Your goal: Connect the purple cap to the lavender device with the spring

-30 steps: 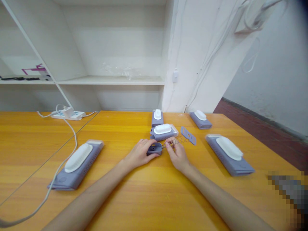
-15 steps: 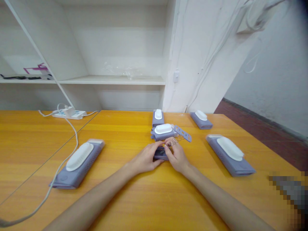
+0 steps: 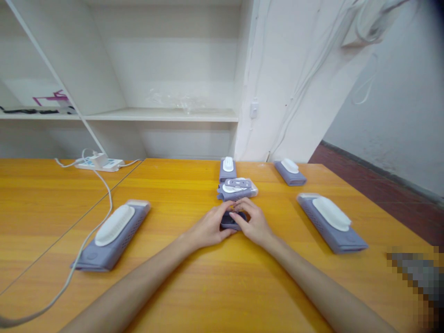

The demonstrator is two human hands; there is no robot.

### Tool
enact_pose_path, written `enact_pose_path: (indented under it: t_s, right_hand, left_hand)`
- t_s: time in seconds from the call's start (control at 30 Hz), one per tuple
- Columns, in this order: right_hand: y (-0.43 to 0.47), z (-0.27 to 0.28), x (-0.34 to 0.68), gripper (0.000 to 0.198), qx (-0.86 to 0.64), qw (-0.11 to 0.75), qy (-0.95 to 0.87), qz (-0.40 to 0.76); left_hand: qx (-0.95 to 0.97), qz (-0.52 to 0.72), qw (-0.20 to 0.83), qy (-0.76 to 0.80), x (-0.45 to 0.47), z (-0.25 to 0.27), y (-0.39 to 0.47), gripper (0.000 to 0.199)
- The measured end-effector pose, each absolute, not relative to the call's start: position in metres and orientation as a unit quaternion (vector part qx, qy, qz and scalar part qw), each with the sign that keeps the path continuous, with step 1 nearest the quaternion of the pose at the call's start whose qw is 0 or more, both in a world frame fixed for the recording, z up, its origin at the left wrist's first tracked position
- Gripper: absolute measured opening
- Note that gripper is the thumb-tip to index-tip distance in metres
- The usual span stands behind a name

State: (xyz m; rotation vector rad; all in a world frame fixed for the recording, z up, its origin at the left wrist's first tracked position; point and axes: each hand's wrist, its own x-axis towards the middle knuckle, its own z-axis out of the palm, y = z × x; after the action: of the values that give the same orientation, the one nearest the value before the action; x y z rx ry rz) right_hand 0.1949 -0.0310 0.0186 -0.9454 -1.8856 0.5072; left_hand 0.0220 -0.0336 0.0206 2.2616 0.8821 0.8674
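The grey case (image 3: 230,224) lies between the left hand (image 3: 212,226), gripping it, and right hand (image 3: 255,224), hold unclear.

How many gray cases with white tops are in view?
5: the left case, the far middle case, the near middle case partly hidden by a gray plate, the far right case and the near right case.

White shelving (image 3: 166,114) behind a wooden table (image 3: 215,286), reddish floor (image 3: 354,175) at right

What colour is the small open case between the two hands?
The small case is greyish purple outside and looks darker inside; best seen in the head view.
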Motion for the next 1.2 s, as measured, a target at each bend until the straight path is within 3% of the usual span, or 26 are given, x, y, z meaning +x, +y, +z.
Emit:
enact_pose_path:
  t_s: [0.5, 0.83, 1.07, 1.2]
  right_hand:
    - [-0.026, 0.0129, 0.1967, 0.002, -0.374, 0.469, -0.748, 0.283]
    - [-0.0281, 0.0095, 0.1951, 0.011, -0.392, 0.452, -0.735, 0.32]
    - [-0.0258, 0.0143, 0.1944, 0.013, -0.38, 0.445, -0.726, 0.36]
    - [-0.0252, 0.0176, 0.1937, 0.019, -0.411, 0.439, -0.712, 0.363]
  left_hand:
    - [0.833, 0.331, 0.3, 0.326, 0.0214, 0.0221, -0.0329, 0.069]
    - [0.844, 0.324, 0.26, 0.338, 0.0218, 0.0197, -0.0311, 0.044]
    - [0.845, 0.324, 0.256, 0.34, 0.0215, 0.0185, -0.0327, 0.041]
    - [0.842, 0.317, 0.259, 0.352, 0.0207, 0.0185, -0.0323, 0.052]
